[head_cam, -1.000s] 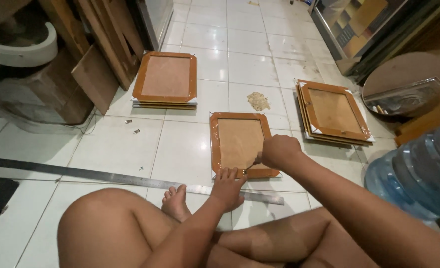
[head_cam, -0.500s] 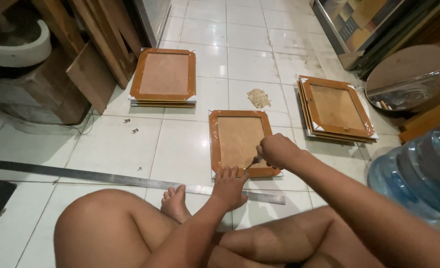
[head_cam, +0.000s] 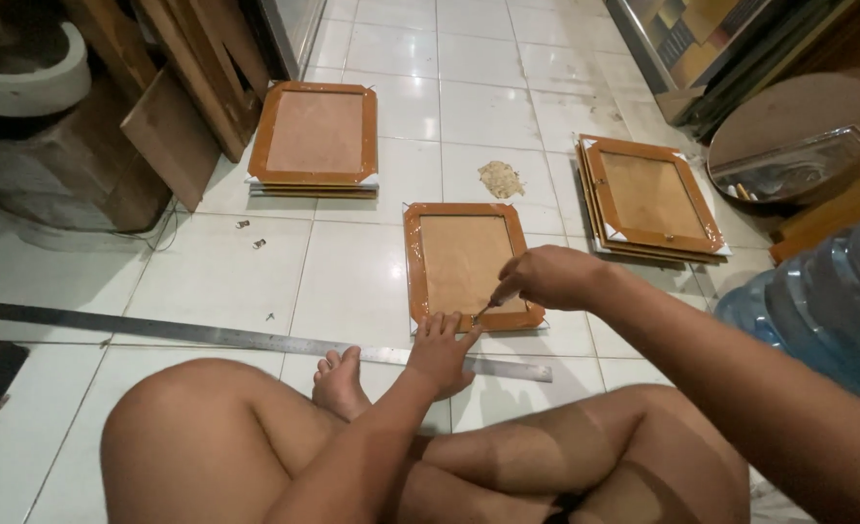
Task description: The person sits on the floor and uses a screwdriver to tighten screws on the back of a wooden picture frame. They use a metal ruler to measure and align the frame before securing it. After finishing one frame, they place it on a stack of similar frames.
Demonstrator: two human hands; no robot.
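Observation:
A brown picture frame [head_cam: 464, 254] lies face down on the white tiled floor in front of my crossed legs. My left hand [head_cam: 443, 347] presses flat on the frame's near edge, fingers spread. My right hand [head_cam: 545, 277] is closed around a small thin tool [head_cam: 482, 311] whose tip touches the frame's near right part, close to my left fingers. A long steel ruler [head_cam: 207, 335] lies across the floor just behind my left hand.
A stack of similar frames [head_cam: 315, 136] lies at the back left, another stack [head_cam: 648, 199] at the right. Wooden boards [head_cam: 173, 107] lean at the left. A blue water jug [head_cam: 818, 301] sits at the right. Small screws [head_cam: 250, 233] and a sawdust pile [head_cam: 500, 180] dot the tiles.
My right hand has slid slightly toward me and lower along the frame's right side, bringing the tool tip near my left fingers. The left hand has stayed on the near edge.

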